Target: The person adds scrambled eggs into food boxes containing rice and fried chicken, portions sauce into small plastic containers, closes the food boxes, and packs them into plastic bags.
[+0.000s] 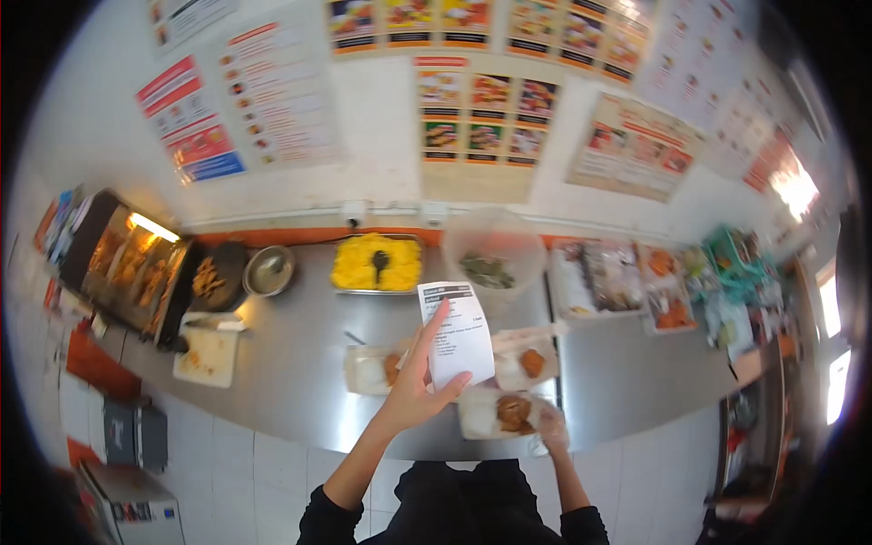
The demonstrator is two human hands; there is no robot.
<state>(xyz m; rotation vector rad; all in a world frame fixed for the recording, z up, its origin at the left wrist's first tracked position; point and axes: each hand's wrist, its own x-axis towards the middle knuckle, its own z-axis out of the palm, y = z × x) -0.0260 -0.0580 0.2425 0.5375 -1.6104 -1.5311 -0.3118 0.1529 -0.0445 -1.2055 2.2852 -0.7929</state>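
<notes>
My left hand (416, 392) holds up a printed paper slip (461, 341) above the steel counter (300, 372), with the thumb and a finger on its printed side. At the right side of the nearest open tray (478, 416), which has fried food (515, 413) in it, is my right hand (551, 431). It seems to wear a clear glove; its fingers are blurred. Two more trays stand behind: one at the left (366, 371) with something white and a brown piece, partly hidden by my left hand, and one at the right (510, 361) with a brown piece.
Along the wall stand a lit food warmer (127, 263), a metal bowl (270, 271), a pan of yellow food (377, 263), a big clear tub (491, 259) and containers of packed items (607, 277). A cutting board (207, 356) lies at the left, a green basket (725, 252) at the right.
</notes>
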